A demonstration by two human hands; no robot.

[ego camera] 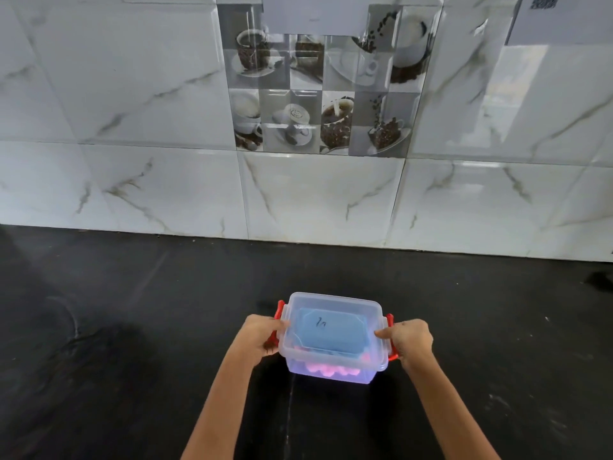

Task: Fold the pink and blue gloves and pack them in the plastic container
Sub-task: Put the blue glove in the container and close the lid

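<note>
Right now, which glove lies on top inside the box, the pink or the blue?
The blue glove lies on top, just under the lid; the pink glove shows below it, at the plastic container's bottom near edge.

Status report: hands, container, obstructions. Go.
Left hand and right hand gripping the red side clips. Plastic container lidded, blue and pink gloves inside. Nothing in the way.

We see a clear, smooth plastic container (331, 366) with glossy red plastic latches (279, 310), on a dark countertop (132, 327) with a dull sheen; beyond it, a wall of glossy white marble-look tiles (132, 94).
</note>
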